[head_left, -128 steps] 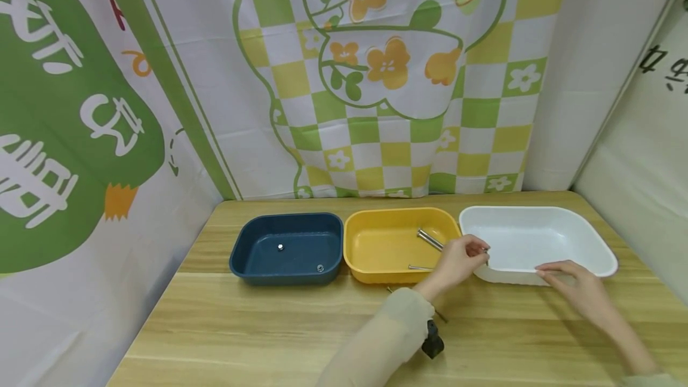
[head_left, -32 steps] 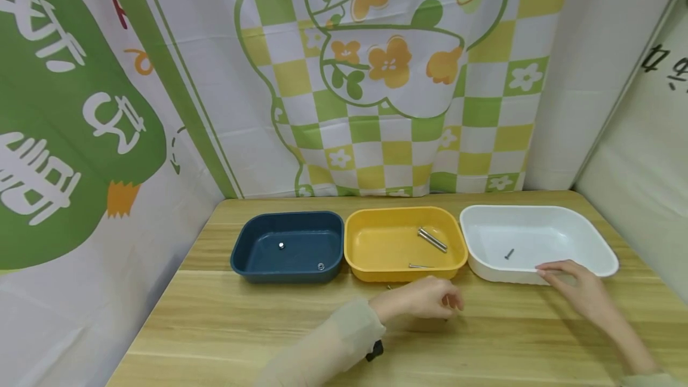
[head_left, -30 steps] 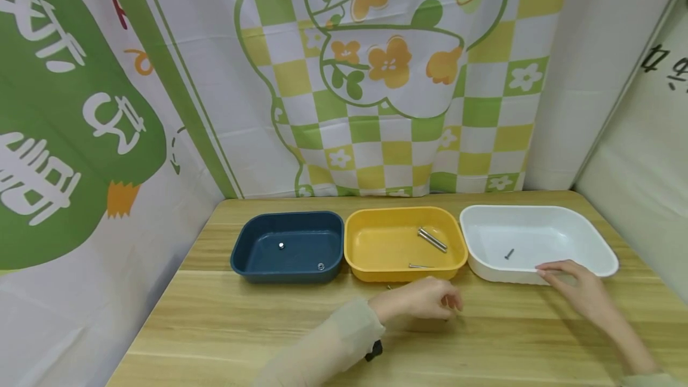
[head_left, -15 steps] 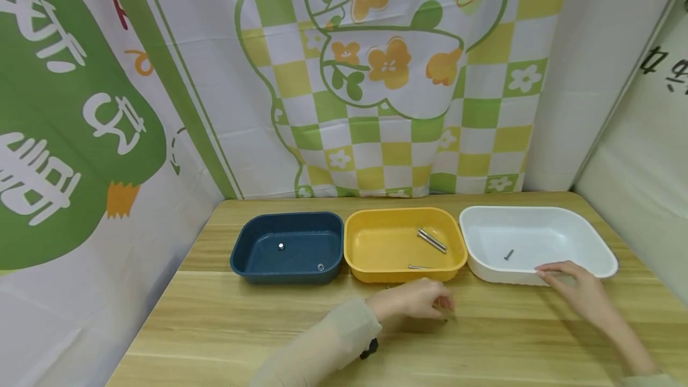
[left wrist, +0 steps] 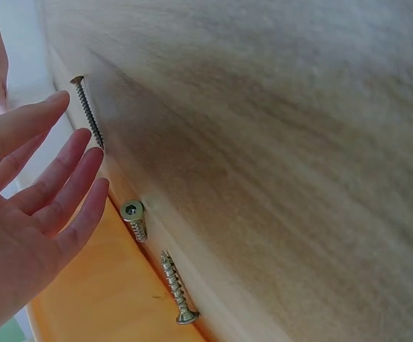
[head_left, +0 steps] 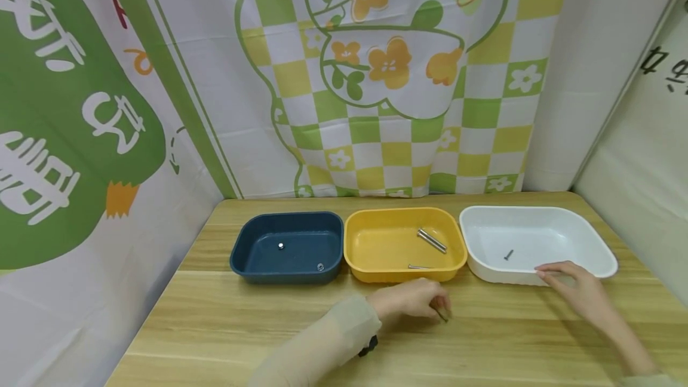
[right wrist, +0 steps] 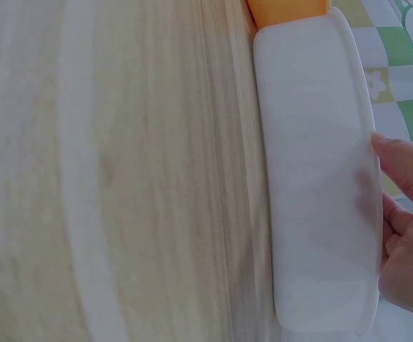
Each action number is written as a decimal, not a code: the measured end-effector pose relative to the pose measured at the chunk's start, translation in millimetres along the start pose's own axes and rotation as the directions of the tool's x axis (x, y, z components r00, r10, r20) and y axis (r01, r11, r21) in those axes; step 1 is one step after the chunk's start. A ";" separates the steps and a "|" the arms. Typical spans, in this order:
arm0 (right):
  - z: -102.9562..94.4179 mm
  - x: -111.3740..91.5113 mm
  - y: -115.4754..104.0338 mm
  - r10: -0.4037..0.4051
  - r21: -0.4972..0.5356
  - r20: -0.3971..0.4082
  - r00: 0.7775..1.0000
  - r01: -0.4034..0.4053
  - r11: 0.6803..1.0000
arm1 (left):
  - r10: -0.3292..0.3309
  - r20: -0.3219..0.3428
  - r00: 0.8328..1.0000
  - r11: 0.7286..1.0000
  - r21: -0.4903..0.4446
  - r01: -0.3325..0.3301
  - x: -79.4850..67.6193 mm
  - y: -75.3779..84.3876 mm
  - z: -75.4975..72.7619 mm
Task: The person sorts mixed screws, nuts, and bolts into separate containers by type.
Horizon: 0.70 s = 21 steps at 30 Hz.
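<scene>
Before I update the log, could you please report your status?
Left hand at dark screw, contact unclear. Right hand pinches white tray at rim. Two brassy screws nearby, seemingly not blocking.

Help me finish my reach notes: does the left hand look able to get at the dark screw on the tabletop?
Probably yes: the left hand has its fingers close beside the dark screw, with nothing visible blocking them. Whether they touch is unclear.
</scene>
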State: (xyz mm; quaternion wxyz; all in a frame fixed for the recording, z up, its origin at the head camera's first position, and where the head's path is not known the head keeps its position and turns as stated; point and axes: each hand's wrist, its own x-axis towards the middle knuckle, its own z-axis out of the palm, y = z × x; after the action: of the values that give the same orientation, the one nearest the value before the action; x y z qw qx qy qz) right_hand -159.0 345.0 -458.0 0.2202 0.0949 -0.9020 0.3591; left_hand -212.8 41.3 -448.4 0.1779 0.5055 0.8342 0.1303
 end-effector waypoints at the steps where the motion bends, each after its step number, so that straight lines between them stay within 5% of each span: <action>1: 0.0 0.0 0.1 0.001 -0.001 0.000 1.000 -0.001 1.000 | -0.002 0.000 1.000 1.000 0.007 0.002 -0.1 0.1 -0.3; 21: 0.4 0.4 2.3 0.005 -0.009 0.005 1.000 -0.005 1.000 | -0.033 0.032 0.999 0.999 0.021 0.032 7.1 -4.6 2.2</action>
State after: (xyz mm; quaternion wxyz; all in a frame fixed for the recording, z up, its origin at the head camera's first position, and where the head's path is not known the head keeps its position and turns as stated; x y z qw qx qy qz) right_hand -160.1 346.4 -459.5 0.2174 0.0925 -0.9043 0.3555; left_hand -218.5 45.6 -453.3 0.1883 0.4957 0.8406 0.1106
